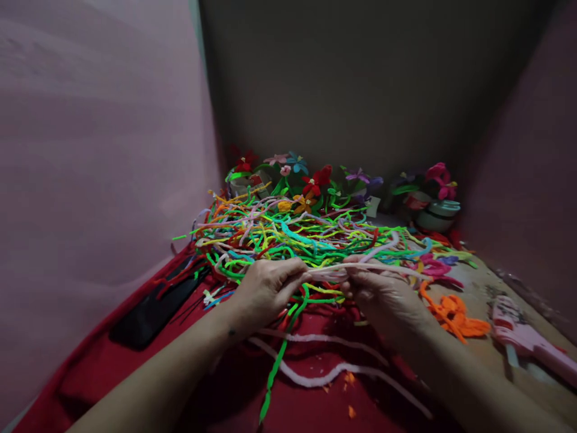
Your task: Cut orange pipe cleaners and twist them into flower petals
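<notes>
Between my two hands stretch several pale pink pipe cleaners (329,273), bunched side by side. My left hand (274,285) is closed, thumb and fingers pinching the bundle's left end. On the other end, my right hand (378,291) is closed too, with loose pipe cleaner ends sticking out past its fingers. Behind the hands spreads a tangled heap of coloured pipe cleaners (270,231). Two more pale pink pipe cleaners (311,380) lie on the red cloth (225,385) below, beside a twisted green pipe cleaner (271,379).
A black phone (148,310) lies at left. On the right are an orange pipe cleaner flower (453,313) and a pink glue gun (518,337). Pipe cleaner flowers (315,180) and a pale pot (437,215) stand along the back. A pale wall (103,132) borders the left.
</notes>
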The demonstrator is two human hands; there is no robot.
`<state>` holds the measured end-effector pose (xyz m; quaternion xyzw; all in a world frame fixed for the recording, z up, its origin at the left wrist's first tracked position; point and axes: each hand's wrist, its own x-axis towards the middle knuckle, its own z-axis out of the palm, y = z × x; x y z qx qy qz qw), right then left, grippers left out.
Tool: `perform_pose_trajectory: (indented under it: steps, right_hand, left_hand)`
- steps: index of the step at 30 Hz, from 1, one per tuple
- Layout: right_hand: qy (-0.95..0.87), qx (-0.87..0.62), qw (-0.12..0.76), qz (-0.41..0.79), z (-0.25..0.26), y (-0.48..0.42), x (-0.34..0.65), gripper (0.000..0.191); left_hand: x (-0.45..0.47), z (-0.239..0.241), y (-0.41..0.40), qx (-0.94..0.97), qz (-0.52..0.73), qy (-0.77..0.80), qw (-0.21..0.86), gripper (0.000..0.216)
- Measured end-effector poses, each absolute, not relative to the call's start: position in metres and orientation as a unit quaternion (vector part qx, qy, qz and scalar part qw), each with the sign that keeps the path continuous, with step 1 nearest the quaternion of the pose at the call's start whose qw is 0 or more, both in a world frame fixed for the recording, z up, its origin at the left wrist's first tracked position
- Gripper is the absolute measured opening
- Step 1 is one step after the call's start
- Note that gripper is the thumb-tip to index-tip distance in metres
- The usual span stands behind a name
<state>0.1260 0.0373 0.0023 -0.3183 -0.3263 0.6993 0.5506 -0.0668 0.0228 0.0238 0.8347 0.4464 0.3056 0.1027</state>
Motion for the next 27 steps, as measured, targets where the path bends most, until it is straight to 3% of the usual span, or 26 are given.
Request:
perform_pose_trajectory:
  steps: [5,10,14,17,20,23,27]
  right_hand:
    - [-0.351,-0.203,0.420,0.812,0.018,0.033,0.134,0.015]
    - [-0.331,-0.228,0.532,0.745,0.034,0.045,0.155,0.017]
    - [-0.470,-0.340,0.573,0.579,0.034,0.066,0.162,0.027]
    - [-0.683,-0.416,0.481,0.360,0.022,0.080,0.154,0.031]
    - [-0.829,-0.423,0.329,0.158,0.003,0.089,0.142,0.052]
    - [-0.888,-0.414,0.178,0.095,-0.016,0.091,0.136,0.055]
    - [-0.900,-0.410,0.130,0.076,-0.026,0.087,0.137,0.054]
  left_hand:
    - [-0.081,0.035,0.025,0.816,0.342,0.461,0.064,0.024]
    - [-0.105,0.043,0.038,0.684,0.461,0.554,0.109,0.022]
    - [-0.121,0.046,0.048,0.535,0.615,0.554,0.171,0.019]
    - [-0.120,0.053,0.053,0.527,0.627,0.545,0.181,0.017]
    - [-0.106,0.066,0.057,0.562,0.596,0.551,0.158,0.014]
    - [-0.084,0.081,0.066,0.605,0.573,0.537,0.130,0.013]
    - [-0.056,0.090,0.090,0.677,0.555,0.479,0.067,0.016]
